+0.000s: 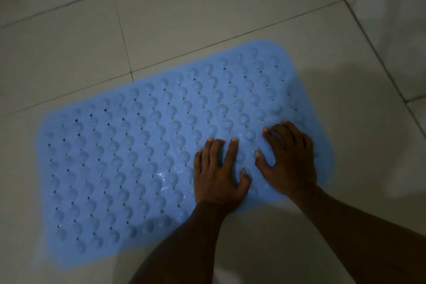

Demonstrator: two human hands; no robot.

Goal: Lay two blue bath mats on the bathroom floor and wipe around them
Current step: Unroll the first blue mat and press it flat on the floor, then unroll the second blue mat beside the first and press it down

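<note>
One blue bath mat [143, 154] lies flat on the tiled floor, set at a slant, its top covered in round bumps and small holes, with a wet glint near its middle. My left hand [216, 173] rests palm down on the mat's right part, fingers spread. My right hand [288, 159] presses flat beside it, near the mat's right end, fingers apart. Neither hand holds anything. Only this one mat is in view.
Pale beige floor tiles [207, 11] with dark grout lines surround the mat on all sides. The light is dim, and a shadow falls on the tiles at the right.
</note>
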